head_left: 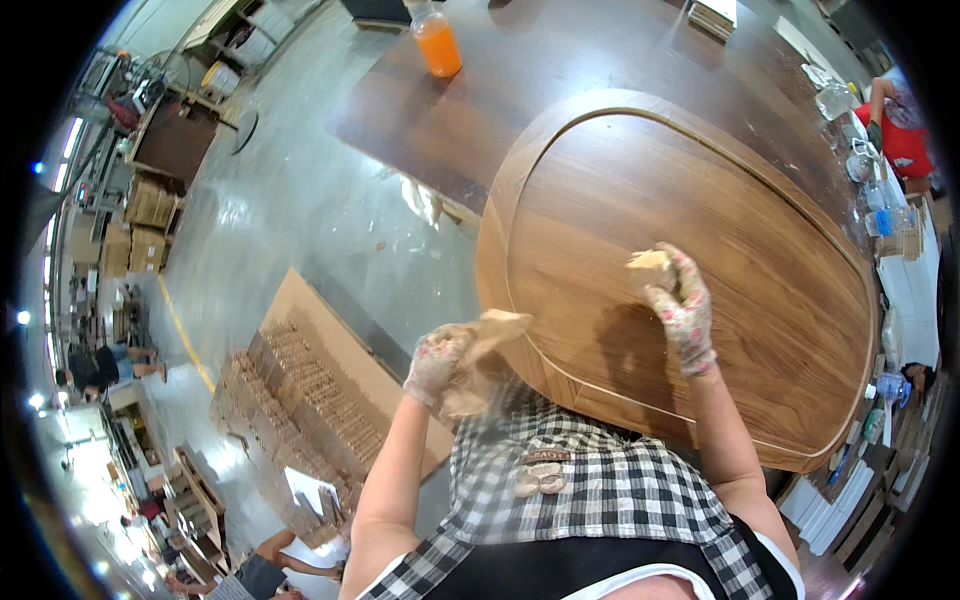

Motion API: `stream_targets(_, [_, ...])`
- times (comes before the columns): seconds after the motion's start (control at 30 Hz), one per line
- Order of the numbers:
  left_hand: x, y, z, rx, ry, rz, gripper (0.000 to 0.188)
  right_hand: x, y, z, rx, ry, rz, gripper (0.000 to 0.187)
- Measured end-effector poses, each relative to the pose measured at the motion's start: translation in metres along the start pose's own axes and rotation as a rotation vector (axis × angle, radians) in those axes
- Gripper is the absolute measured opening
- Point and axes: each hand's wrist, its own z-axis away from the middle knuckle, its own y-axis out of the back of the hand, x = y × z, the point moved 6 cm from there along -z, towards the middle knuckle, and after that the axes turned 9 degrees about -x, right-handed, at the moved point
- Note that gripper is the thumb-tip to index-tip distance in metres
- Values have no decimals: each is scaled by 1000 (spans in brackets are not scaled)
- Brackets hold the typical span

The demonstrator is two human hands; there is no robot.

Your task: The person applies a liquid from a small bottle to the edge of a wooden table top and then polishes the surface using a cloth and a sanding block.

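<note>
A large rounded wooden panel (585, 235) lies flat on the dark brown table, with a pale line running around it inside its border. My right hand (685, 305), in a white floral glove, is over the panel and grips a small beige piece (651, 262) between thumb and fingers; its exact kind I cannot make out. Beside the panel's near left edge, my left hand (440, 362), gloved alike, is closed on a crumpled tan cloth (478, 350). One end of the cloth reaches to the panel's rim. Motion blurs it slightly.
An orange liquid fills a bottle (438, 45) at the table's far left. On the floor to my left, a cardboard sheet (310, 300) lies by rows of small brown pieces (310, 370). Clear bottles (880, 220) line the right side, near another person in red (905, 145).
</note>
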Motion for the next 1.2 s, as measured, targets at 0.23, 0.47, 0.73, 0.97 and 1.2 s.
stream_targets(0.23, [112, -9, -86, 239, -389, -545, 16, 52, 24, 88, 256, -79, 33, 51])
stream_targets(0.47, [247, -136, -244, -11, -705, -1235, 47, 40, 11, 179, 708, -168, 85, 54])
stream_targets(0.73, [230, -202, -340, -193, -458, -1285, 44, 70, 10, 313, 1318, -111, -6, 40])
stream_targets(0.97, [198, -175, -271, -196, -474, -1283, 36, 105, 22, 345, 1478, -38, -389, 37])
stream_targets(1.2, [128, -120, -182, -79, -414, -1260, 41, 106, 25, 390, 1282, -152, -251, 39])
